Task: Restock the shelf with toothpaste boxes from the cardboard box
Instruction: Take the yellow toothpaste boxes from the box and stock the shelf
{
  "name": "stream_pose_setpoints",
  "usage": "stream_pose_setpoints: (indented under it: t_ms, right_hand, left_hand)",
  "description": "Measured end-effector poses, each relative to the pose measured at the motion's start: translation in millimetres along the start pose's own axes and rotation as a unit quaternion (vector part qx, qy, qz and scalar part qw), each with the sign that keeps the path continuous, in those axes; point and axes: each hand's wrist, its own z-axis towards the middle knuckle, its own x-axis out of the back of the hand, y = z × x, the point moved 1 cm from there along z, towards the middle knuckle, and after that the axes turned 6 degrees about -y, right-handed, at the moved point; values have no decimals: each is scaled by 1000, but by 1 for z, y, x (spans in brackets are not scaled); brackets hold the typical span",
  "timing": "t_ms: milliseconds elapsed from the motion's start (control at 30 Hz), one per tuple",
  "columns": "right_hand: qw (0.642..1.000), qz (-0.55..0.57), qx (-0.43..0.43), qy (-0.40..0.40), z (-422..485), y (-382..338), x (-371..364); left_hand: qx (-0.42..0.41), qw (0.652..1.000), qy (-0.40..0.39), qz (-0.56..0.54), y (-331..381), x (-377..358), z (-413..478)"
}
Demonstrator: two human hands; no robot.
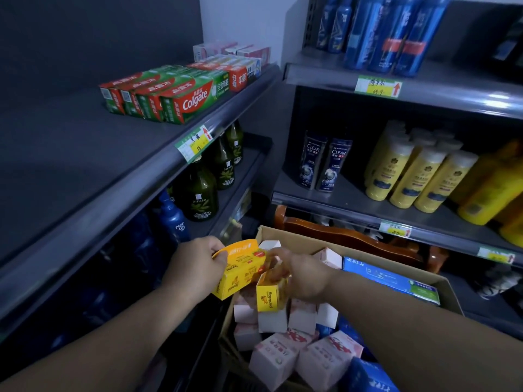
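My left hand (pixel 195 267) grips a yellow toothpaste box (pixel 240 267) over the left rim of the cardboard box (pixel 450 290). Beside it my right hand (pixel 302 275) holds a second yellow toothpaste box (pixel 270 297) just above the carton's contents. Several white-pink boxes (pixel 283 355) and blue boxes (pixel 390 281) stand packed inside the carton. The dark shelf (pixel 85 154) at upper left carries a row of red-green Colgate boxes (pixel 169 97) and more toothpaste boxes (pixel 240 63) farther back, with bare shelf surface to their left.
Dark green bottles (pixel 203 190) and a blue bottle (pixel 172 219) stand on the shelf below. On the right rack are Clear shampoo bottles (pixel 322 165), yellow bottles (pixel 418 176) and blue bottles (pixel 382 32) above. A brown wooden piece (pixel 353 239) sits behind the carton.
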Motion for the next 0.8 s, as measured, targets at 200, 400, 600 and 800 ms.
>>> stream_pose_setpoints:
  t_ms: [200, 400, 600, 800]
  right_hand:
    - [999, -26, -14, 23, 9, 14, 7]
    - [995, -75, 55, 45, 8, -6, 3]
    - [977, -182, 94, 65, 5, -14, 5]
    - [969, -216, 79, 87, -8, -5, 19]
  left_hand:
    - [5, 1000, 6, 3, -3, 5, -6]
    - [19, 1000, 17, 0, -5, 7, -15]
    - [28, 999, 24, -8, -6, 14, -23]
    - [33, 997, 73, -17, -2, 27, -45]
